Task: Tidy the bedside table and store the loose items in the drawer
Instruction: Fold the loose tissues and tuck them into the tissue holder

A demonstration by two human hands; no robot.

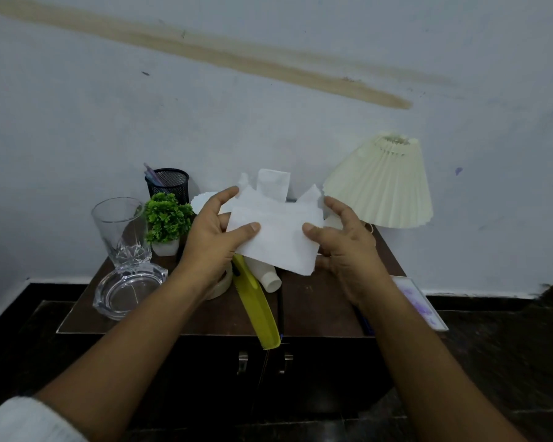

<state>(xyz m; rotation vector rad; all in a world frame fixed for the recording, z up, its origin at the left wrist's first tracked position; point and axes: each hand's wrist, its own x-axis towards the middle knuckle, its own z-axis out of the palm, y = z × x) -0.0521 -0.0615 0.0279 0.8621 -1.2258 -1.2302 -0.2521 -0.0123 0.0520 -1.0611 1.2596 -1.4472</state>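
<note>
Head view: left hand (213, 240) and right hand (344, 242) pinch white tissue (276, 237) edges, thumbs on top.

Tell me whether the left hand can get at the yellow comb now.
Probably not yet: the left hand is pinching the paper, shared with the right hand. The comb lies mostly uncovered below it.

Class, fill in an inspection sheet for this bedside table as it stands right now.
Surface: dark wooden bedside table, crowded.
Job's things: white paper held above it; yellow comb, white bottle, tape roll lying loose.
Clutter: drinking glass, glass ashtray, potted plant, mesh pen holder, pleated lamp, picture frame.
Hands: left hand and right hand both pinch the paper.
Cables: nothing seen.
Surroundings: white wall with brown streak, dark floor.
</note>
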